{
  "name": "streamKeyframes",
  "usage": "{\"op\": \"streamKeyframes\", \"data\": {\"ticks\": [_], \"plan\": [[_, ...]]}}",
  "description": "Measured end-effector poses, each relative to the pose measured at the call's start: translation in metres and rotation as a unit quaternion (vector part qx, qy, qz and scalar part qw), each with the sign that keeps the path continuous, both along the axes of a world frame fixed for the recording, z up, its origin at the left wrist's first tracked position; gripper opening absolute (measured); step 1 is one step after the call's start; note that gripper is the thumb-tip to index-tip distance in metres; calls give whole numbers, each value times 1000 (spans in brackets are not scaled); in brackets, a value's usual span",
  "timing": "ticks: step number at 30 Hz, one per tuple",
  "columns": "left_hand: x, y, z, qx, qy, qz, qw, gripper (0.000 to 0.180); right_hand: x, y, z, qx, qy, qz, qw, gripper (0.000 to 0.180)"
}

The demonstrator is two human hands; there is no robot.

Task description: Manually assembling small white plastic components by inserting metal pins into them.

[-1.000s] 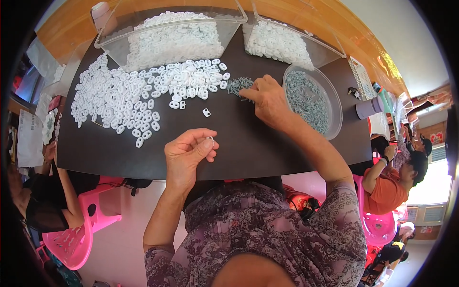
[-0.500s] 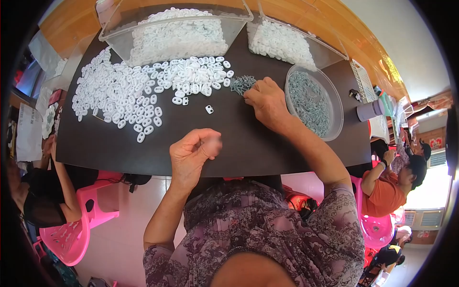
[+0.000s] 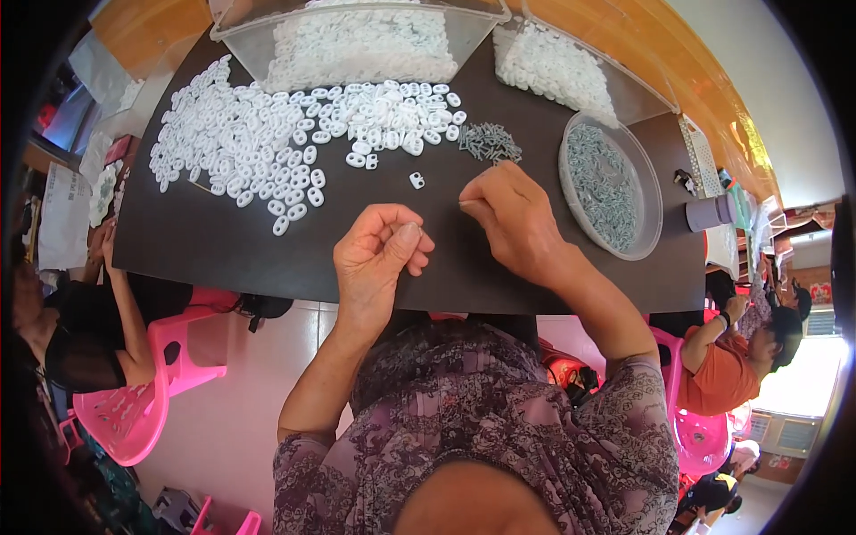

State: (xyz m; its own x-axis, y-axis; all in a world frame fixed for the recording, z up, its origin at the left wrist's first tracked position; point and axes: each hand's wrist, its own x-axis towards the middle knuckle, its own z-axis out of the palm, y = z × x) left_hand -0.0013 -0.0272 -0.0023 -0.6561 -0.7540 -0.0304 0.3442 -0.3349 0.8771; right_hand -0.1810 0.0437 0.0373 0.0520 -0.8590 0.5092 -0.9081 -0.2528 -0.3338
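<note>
My left hand (image 3: 383,254) is closed above the near part of the dark table, thumb against curled fingers; whatever lies in it is hidden. To its right, my right hand (image 3: 515,218) pinches thumb and fingers together just nearer than a small pile of grey screws (image 3: 489,143). Anything between those fingertips is too small to make out. A lone white two-hole plastic piece (image 3: 416,180) lies beyond the gap between my hands. Farther off spreads a heap of white oval two-hole pieces (image 3: 234,134), with a second mound (image 3: 392,116) beside it.
A clear bin of white pieces (image 3: 366,49) stands at the back, another bin (image 3: 553,71) to its right. A round clear tub (image 3: 655,214) of grey screws sits at the right, near a purple-grey cup (image 3: 711,213). People sit on pink chairs (image 3: 160,383) at both sides.
My right hand has drawn back from the screw pile toward me, fingers still pinched. My left hand stays closed and has risen slightly in view. The whole view has shifted a little.
</note>
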Motion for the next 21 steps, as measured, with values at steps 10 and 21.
{"op": "streamKeyframes", "data": {"ticks": [10,21], "plan": [[1,6,7,73,26,19,997,14,38,5,-3,74,-357,-19,931,13],[4,9,8,64,25,28,997,15,36,7,1,105,-397,-2,912,9]]}}
